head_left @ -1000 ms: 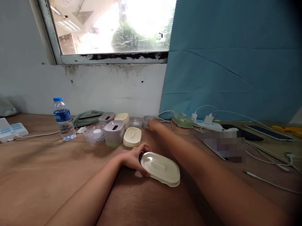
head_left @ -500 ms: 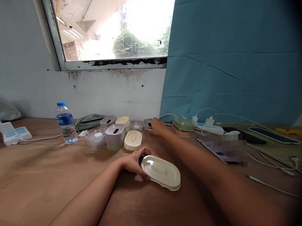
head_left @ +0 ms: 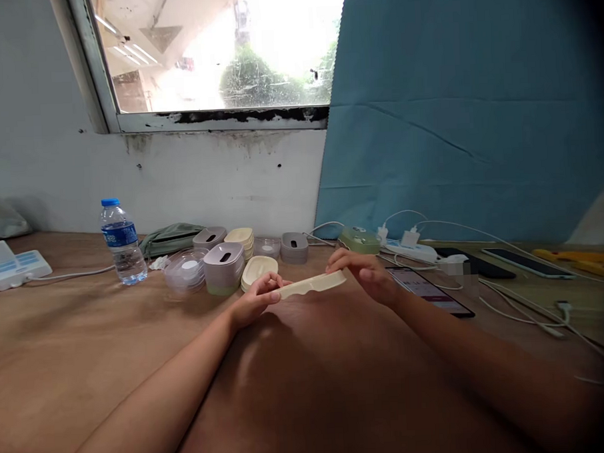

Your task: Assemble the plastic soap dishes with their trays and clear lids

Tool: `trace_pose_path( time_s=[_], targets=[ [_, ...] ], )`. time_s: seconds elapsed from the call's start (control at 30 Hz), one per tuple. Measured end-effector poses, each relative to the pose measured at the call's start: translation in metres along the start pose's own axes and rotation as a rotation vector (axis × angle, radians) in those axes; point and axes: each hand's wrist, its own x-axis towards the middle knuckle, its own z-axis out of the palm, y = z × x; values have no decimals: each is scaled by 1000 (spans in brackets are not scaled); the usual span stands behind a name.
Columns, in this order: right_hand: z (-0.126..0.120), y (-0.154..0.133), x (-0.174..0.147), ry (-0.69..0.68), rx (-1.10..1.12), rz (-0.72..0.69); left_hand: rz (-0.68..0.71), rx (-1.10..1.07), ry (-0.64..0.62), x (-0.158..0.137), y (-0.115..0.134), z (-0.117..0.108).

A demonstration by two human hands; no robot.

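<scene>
A cream oval lid (head_left: 312, 285) is held up above the table, seen nearly edge-on, its right end a little higher. My left hand (head_left: 258, 298) grips the left end, thumb along the near edge. At the right end, my right hand (head_left: 365, 277) has its fingertips on the upper edge; part of its grip is hidden. Just behind my left hand lies a stack of cream lids (head_left: 258, 268). Beside it stand lilac containers with dark slots (head_left: 224, 266), another cream stack (head_left: 239, 237) and a grey container (head_left: 293, 247).
Clear plastic lids (head_left: 184, 270) and a water bottle (head_left: 122, 244) stand to the left, with a green pouch (head_left: 170, 239) behind. On the right are a green case (head_left: 358, 239), a power strip (head_left: 412, 250), a tablet (head_left: 429, 291), phones (head_left: 528, 263) and loose white cables (head_left: 523, 310).
My left hand has raised the lid and tilted it edge-on. My right hand has come back from the grey container to the lid's right end. The view has shifted slightly.
</scene>
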Motion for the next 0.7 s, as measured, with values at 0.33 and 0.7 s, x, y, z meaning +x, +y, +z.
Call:
trace_pose_path(
  time_s=[0.33, 0.7],
  targets=[
    [6, -30, 10, -188, 58, 183, 200, -64, 311, 3, 0, 3],
    [82, 24, 47, -107, -724, 126, 424, 900, 1000, -2, 4, -26]
  ],
)
